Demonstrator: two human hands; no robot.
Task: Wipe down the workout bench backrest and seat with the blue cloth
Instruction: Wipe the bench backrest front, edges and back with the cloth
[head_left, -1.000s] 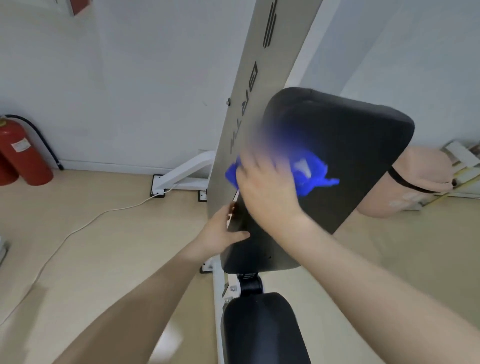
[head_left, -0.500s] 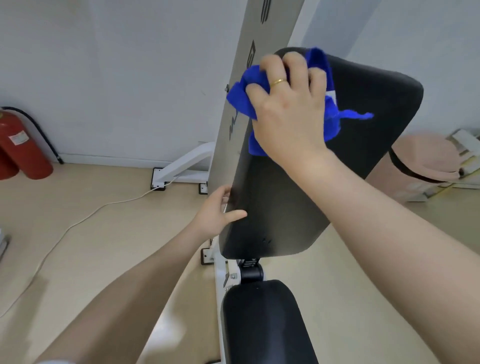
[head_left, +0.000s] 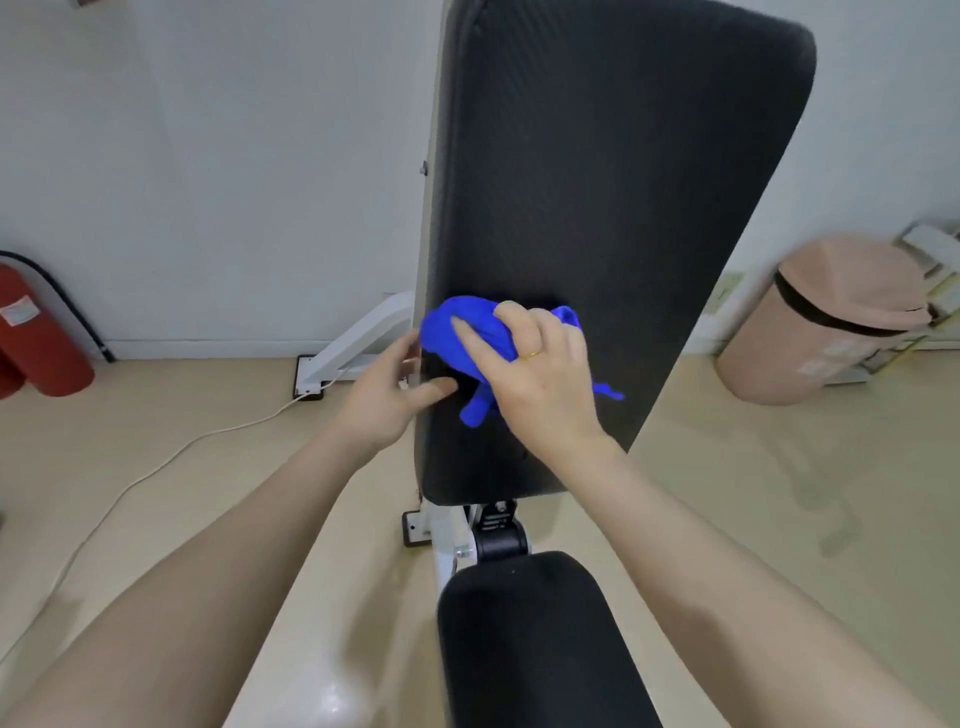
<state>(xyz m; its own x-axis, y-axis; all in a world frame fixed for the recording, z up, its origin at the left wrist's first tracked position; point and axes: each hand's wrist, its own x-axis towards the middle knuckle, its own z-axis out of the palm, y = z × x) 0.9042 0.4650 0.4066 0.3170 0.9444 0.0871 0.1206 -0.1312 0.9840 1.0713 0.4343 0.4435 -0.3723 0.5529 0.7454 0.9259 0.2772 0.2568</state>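
A bunched blue cloth (head_left: 470, 332) is held against the lower part of the black backrest (head_left: 597, 208), close to its left edge. The cloth is gripped by the right hand (head_left: 540, 374), whose fingers are curled over the bundle; a gold ring (head_left: 531, 355) is seen on one finger. The grip of this hand is clamped on the cloth, and loose ends of fabric hang out below the palm and to the right of it.

The left edge of the backrest is held by the left hand (head_left: 387, 395), just beside the cloth. Its thumb is laid on the padded front, while the other fingers are wrapped round the side, so this grip is closed on the backrest edge.

The backrest is tilted upward and fills the upper middle of the view. Below it, a black hinge piece (head_left: 500, 538) is seen on the white frame (head_left: 447, 551), and the black seat (head_left: 535, 644) lies nearest the camera, apart from both hands.

On the beige floor (head_left: 779, 519), a white cable (head_left: 156, 467) is trailed toward a white bracket (head_left: 358, 338) at the wall. A red fire extinguisher (head_left: 36, 343) is stood at the far left, and a pink bin (head_left: 831, 317) with a black band is placed at the right.
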